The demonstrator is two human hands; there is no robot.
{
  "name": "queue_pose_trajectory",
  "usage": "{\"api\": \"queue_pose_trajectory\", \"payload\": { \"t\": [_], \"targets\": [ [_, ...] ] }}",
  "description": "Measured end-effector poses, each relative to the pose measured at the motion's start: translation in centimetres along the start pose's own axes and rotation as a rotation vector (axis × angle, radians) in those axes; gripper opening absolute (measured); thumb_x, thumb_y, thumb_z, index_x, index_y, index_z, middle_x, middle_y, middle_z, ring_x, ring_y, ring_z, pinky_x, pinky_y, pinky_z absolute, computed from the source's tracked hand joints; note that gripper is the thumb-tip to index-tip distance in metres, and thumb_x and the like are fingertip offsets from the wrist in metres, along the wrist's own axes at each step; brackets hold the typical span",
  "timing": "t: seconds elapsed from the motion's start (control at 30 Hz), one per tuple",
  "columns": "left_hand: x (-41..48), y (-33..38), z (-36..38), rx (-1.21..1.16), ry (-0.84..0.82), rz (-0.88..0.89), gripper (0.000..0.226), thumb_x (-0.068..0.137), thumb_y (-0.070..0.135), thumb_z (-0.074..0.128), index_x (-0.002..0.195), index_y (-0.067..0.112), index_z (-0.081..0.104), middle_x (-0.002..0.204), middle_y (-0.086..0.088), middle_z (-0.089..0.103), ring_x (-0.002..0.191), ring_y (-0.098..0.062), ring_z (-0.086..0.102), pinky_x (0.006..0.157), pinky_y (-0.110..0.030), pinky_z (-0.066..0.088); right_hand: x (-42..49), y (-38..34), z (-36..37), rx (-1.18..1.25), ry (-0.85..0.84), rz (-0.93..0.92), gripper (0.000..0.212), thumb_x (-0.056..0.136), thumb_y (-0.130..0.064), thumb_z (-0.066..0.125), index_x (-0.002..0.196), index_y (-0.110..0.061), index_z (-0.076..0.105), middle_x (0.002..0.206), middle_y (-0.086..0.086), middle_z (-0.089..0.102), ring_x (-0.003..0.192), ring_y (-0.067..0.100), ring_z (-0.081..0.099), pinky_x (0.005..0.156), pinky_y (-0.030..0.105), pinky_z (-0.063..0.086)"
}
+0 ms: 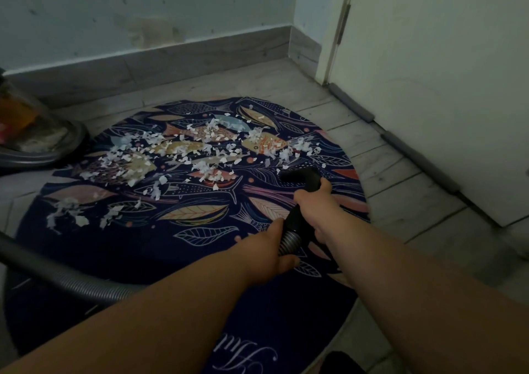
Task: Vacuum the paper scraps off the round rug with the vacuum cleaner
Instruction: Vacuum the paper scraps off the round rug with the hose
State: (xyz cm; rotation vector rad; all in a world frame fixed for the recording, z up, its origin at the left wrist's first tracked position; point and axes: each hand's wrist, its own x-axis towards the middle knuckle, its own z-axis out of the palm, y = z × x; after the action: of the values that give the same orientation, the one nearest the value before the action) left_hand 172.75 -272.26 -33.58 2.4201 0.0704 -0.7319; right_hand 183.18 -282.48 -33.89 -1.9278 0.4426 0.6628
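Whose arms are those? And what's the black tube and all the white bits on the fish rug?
Those arms belong to a person wearing a camera on their head, so you see what they see. The round rug with fish on it lies on the floor, scattered with torn paper scraps. The right hand holds the black nozzle of a vacuum hose, and the left hand holds the ribbed part behind it. The vacuum cleaner sits at the left edge.
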Motion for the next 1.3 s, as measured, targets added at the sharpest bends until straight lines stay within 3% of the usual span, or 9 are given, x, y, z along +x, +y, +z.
{"api": "queue_pose_trajectory", "payload": {
  "t": [0.1, 0.17, 0.3, 0.47, 0.73, 0.93, 1.13, 1.23, 1.3],
  "targets": [
    [0.6, 0.9, 0.1, -0.009, -0.003, 0.036, 0.071, 0.092, 0.041, 0.057, 0.145, 0.018, 0.014, 0.128, -0.012, 0.052, 0.111, -0.025, 0.054, 0.089, -0.029, 0.043, 0.2, 0.0, -1.0, -0.007, 0.043, 0.011, 0.076, 0.098, -0.020, 0.051, 0.158, -0.032, 0.005, 0.117, 0.016, 0.051, 0.082, 0.028, 0.052, 0.075, 0.042, 0.048],
    [1.0, 1.3, 0.2, -0.014, -0.002, 0.046, 0.071, 0.092, 0.039, 0.057, 0.144, 0.018, 0.015, 0.127, -0.012, 0.053, 0.110, -0.026, 0.054, 0.090, -0.032, 0.045, 0.4, 0.0, -1.5, -0.008, 0.063, 0.017, 0.077, 0.098, -0.020, 0.051, 0.158, -0.031, 0.004, 0.128, 0.018, 0.051, 0.090, 0.031, 0.052, 0.077, 0.043, 0.048],
    [1.6, 1.2, 0.5, -0.003, 0.014, 0.042, 0.071, 0.092, 0.039, 0.057, 0.145, 0.019, 0.015, 0.128, -0.011, 0.053, 0.111, -0.025, 0.054, 0.089, -0.030, 0.044, 0.6, 0.5, -1.5, 0.054, 0.056, 0.032, 0.078, 0.097, -0.021, 0.051, 0.156, -0.037, 0.004, 0.114, 0.014, 0.049, 0.079, 0.027, 0.051, 0.068, 0.040, 0.049],
    [1.6, 0.4, 0.1, 0.024, 0.044, 0.000, 0.075, 0.091, 0.042, 0.057, 0.146, 0.020, 0.012, 0.129, -0.011, 0.053, 0.112, -0.026, 0.055, 0.089, -0.029, 0.043, 0.9, 0.1, -0.5, 0.049, 0.027, 0.012, 0.078, 0.096, -0.024, 0.051, 0.156, -0.038, 0.002, 0.127, 0.016, 0.052, 0.096, 0.033, 0.055, 0.087, 0.049, 0.053],
    [1.6, -0.5, -1.1, 0.043, 0.067, -0.037, 0.072, 0.089, 0.042, 0.059, 0.144, 0.020, 0.017, 0.125, -0.012, 0.055, 0.108, -0.026, 0.057, 0.091, -0.036, 0.047, 0.9, -1.0, 0.8, 0.118, -0.094, 0.010, 0.078, 0.095, -0.023, 0.051, 0.155, -0.041, 0.005, 0.124, 0.015, 0.051, 0.099, 0.034, 0.056, 0.093, 0.054, 0.053],
    [2.3, 0.9, -0.4, 0.035, 0.021, 0.030, 0.074, 0.091, 0.041, 0.057, 0.146, 0.020, 0.013, 0.127, -0.012, 0.053, 0.111, -0.026, 0.055, 0.090, -0.031, 0.044, 1.3, -0.3, -1.1, 0.099, 0.042, 0.020, 0.076, 0.098, -0.021, 0.050, 0.158, -0.034, 0.004, 0.114, 0.012, 0.047, 0.078, 0.025, 0.049, 0.075, 0.042, 0.046],
    [4.0, 2.1, 0.3, 0.005, 0.005, 0.076, 0.074, 0.091, 0.040, 0.058, 0.147, 0.022, 0.012, 0.129, -0.012, 0.053, 0.112, -0.027, 0.054, 0.091, -0.031, 0.044, 1.5, 0.4, -3.8, 0.093, 0.148, 0.034, 0.073, 0.101, -0.022, 0.050, 0.158, -0.035, 0.006, 0.086, 0.003, 0.036, 0.068, 0.020, 0.039, 0.074, 0.038, 0.043],
    [4.5, 2.2, 0.1, -0.006, -0.005, 0.092, 0.075, 0.091, 0.040, 0.058, 0.147, 0.023, 0.013, 0.128, -0.011, 0.054, 0.111, -0.025, 0.055, 0.086, -0.027, 0.042, 2.0, 0.3, -3.9, 0.106, 0.180, 0.066, 0.075, 0.099, -0.022, 0.051, 0.157, -0.036, 0.005, 0.117, 0.011, 0.043, 0.072, 0.023, 0.042, 0.077, 0.039, 0.046],
    [4.8, 2.4, -0.2, -0.013, -0.018, 0.107, 0.073, 0.091, 0.040, 0.058, 0.147, 0.024, 0.014, 0.129, -0.010, 0.053, 0.110, -0.024, 0.055, 0.082, -0.024, 0.040, 2.4, 0.2, -3.7, 0.139, 0.212, 0.082, 0.078, 0.096, -0.020, 0.053, 0.156, -0.037, 0.006, 0.131, 0.016, 0.045, 0.089, 0.031, 0.052, 0.085, 0.046, 0.053]
  ]
}}
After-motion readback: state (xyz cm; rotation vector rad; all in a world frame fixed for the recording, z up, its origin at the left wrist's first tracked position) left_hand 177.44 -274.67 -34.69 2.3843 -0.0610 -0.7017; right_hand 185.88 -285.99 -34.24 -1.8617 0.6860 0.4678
